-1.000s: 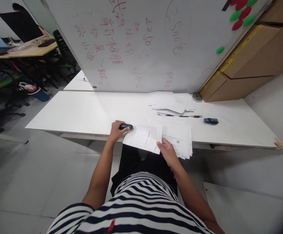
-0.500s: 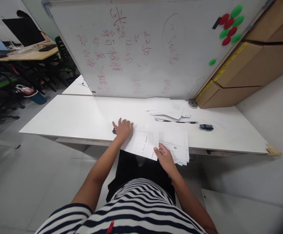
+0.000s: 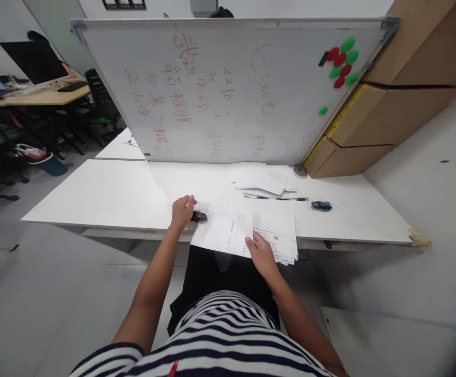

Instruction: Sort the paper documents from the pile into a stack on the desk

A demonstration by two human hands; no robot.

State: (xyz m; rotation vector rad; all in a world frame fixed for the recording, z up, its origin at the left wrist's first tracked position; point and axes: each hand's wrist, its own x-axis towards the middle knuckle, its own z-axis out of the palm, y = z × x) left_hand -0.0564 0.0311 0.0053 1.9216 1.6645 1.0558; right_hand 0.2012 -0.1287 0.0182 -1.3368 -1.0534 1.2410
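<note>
Right fingers [image 3: 250,243] pinching the sheet [image 3: 223,233], left fingers [image 3: 189,201] half-curled by the stapler [image 3: 200,216], can't tell if gripping; slack pinch might skew the sheet.

Free tabletop [image 3: 113,188] left of left hand [image 3: 181,212], whiteboard [image 3: 237,118] barrier behind.

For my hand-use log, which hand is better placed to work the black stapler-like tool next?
Probably the left: the left hand is beside the black stapler-like tool. The right hand is farther off, holding the printed sheet at its right edge.
</note>
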